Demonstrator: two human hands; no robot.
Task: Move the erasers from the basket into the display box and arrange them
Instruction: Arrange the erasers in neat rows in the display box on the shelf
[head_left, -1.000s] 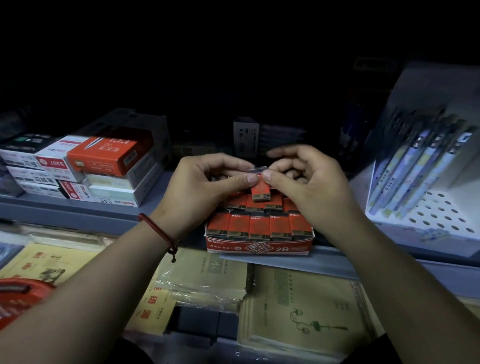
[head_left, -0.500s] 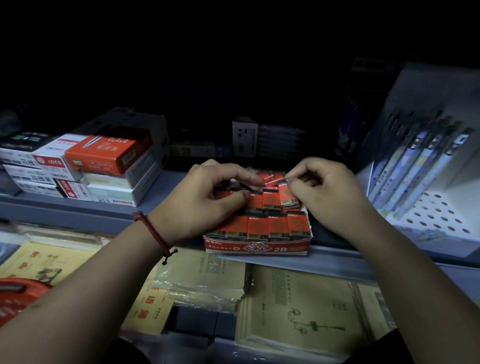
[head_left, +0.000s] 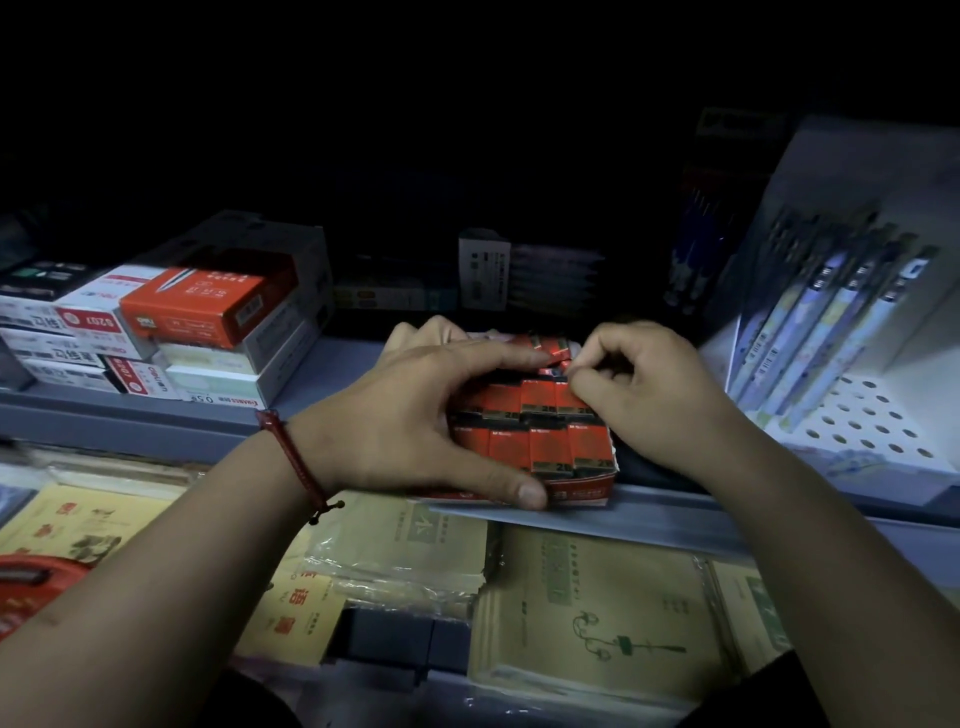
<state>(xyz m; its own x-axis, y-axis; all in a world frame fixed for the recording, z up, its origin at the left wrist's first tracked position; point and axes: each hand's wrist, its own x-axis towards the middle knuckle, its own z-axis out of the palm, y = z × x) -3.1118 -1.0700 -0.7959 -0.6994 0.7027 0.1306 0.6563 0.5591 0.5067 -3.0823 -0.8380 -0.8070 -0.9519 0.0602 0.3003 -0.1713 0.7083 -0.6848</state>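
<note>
As left hand (head_left: 405, 426) grips box (head_left: 582, 489), erasers (head_left: 550, 447) sit packed.

A red display box (head_left: 582, 491) packed with rows of red erasers (head_left: 550, 447) is held at the shelf (head_left: 156, 421) edge by the left hand (head_left: 395, 431), thumb against its front wall and fingers laid over the back. A back-row eraser (head_left: 557, 353) is pinched by the curled fingers of the right hand (head_left: 644, 384). Stacked stationery boxes (head_left: 208, 312) are seen at left, packaged pens (head_left: 831, 322) at right, notebooks (head_left: 597, 613) below.

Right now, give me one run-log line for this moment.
phase: arranging | left grip: holds display box front to back | right grip: pinches eraser, back right | box: on shelf edge
</note>
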